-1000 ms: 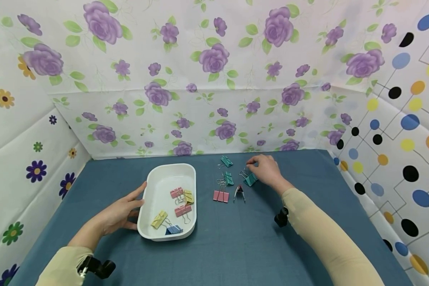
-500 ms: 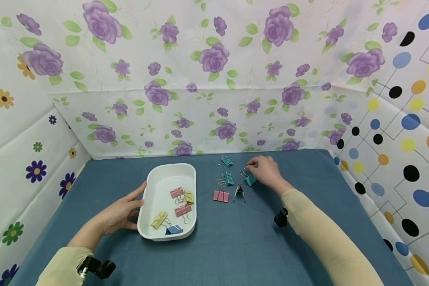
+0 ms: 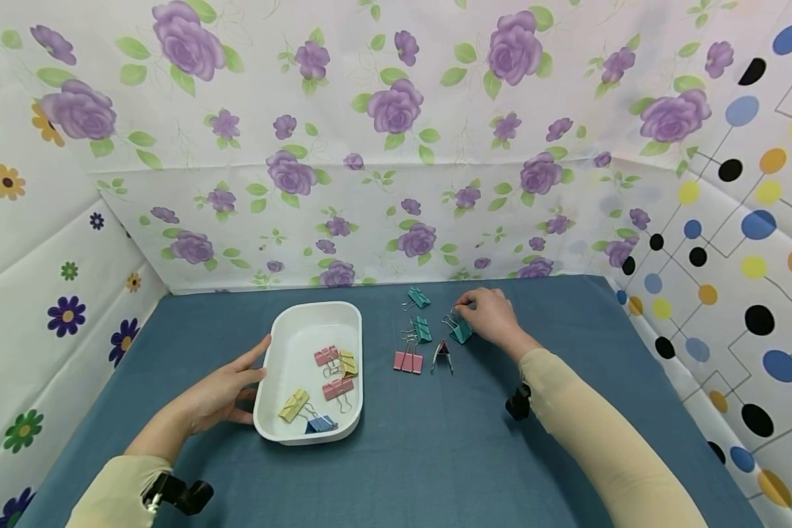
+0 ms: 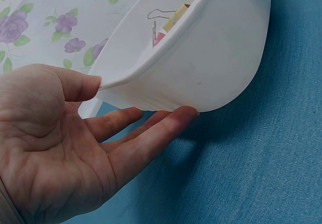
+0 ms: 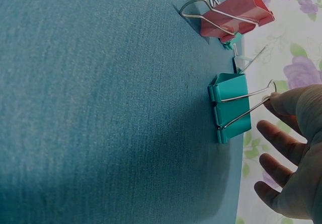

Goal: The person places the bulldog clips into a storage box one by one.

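My right hand (image 3: 491, 315) is at the far side of the table. Its thumb and a finger pinch a wire handle of a teal binder clip (image 5: 231, 108), while the other fingers stay loosely spread. My left hand (image 3: 214, 396) touches the left side of a white tray (image 3: 293, 345), fingers fairly straight. In the left wrist view one fingertip meets the tray's rim and other fingertips (image 4: 188, 113) touch low on its outer wall. Inside the tray lie pink, yellow (image 3: 294, 405) and blue (image 3: 321, 424) binder clips.
Left of my right hand are two more teal clips (image 3: 422, 330), a pink clip (image 3: 408, 362) and another pink clip (image 3: 442, 350) seen end-on. Blue cloth (image 3: 409, 462) covers the table. Flowered sheets (image 3: 369, 220) rise behind it, and a dotted sheet stands at the right.
The right hand and the teal clip at its fingertips shift very slightly, barely noticeable. The left hand, the tray and the other clips keep their places.
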### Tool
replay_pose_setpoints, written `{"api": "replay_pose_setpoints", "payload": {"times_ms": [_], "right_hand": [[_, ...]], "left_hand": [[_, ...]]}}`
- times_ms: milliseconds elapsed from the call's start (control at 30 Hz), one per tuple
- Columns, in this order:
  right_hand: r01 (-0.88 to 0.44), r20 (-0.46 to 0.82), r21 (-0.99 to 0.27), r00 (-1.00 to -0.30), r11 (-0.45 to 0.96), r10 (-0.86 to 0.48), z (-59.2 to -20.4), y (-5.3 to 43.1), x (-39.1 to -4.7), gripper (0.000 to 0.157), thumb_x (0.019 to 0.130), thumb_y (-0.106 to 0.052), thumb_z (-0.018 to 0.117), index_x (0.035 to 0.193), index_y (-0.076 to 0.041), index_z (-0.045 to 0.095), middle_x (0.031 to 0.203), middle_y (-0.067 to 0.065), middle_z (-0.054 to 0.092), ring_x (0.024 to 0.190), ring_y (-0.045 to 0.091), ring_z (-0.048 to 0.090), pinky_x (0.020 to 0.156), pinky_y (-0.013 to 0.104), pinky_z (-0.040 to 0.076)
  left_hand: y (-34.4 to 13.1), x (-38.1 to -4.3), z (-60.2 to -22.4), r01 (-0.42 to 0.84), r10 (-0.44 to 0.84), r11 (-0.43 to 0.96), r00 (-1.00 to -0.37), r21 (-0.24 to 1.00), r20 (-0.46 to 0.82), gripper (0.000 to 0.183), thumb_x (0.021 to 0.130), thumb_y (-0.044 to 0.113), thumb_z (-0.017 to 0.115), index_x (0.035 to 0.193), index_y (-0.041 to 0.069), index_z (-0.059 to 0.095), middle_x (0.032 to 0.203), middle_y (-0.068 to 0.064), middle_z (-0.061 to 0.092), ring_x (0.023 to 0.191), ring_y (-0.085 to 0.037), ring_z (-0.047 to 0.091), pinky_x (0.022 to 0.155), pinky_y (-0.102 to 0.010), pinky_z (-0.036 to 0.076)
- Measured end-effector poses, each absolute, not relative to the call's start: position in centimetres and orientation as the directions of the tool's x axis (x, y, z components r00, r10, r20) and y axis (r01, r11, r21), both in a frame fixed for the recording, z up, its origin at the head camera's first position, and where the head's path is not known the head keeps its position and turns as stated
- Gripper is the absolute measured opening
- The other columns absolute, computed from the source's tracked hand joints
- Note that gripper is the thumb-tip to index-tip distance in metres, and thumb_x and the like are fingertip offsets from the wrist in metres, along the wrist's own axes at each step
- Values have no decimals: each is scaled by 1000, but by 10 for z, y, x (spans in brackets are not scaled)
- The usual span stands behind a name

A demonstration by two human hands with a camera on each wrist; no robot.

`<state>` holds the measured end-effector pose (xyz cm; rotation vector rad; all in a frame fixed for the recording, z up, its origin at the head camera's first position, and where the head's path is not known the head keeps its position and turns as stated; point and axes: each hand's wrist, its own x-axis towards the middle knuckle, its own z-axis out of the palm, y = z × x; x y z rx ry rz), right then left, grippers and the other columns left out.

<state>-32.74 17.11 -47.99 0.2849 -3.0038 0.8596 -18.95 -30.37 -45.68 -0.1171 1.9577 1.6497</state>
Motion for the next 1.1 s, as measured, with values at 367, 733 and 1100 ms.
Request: {"api": "replay_pose_setpoints", "payload": {"times_ms": [367,733,1100], "right_hand": [[-173,53,-532,-984,829,-172,-479,171,-328,19,104,-29,64,108,-17,79,126,8,66,126,40,45,105,66,30],[-169,45,-524,-984,835,-172,-478,173,-326,20,106,-29,61,109,-16,75,123,10,66,127,41,45,102,63,33],[-144,28,-568,-987,810,-156,-478,181,-324,20,106,-31,59,110,-16,73,115,8,66,117,37,47,95,58,35]], "left_hand": [[-304,-190,-458,-422,279,230,-835,877,-475,67,113,30,41,162,49,-1,169,-20,-5,146,-57,22,84,-55,57],[-303,-189,-456,-424,292,224,-830,877,-476,68,113,29,40,162,48,-2,169,-20,-7,147,-57,18,85,-56,56],[-303,-189,-457,-419,294,229,-831,879,-473,68,113,30,41,162,49,-2,169,-21,-8,146,-58,18,84,-56,56]]}}
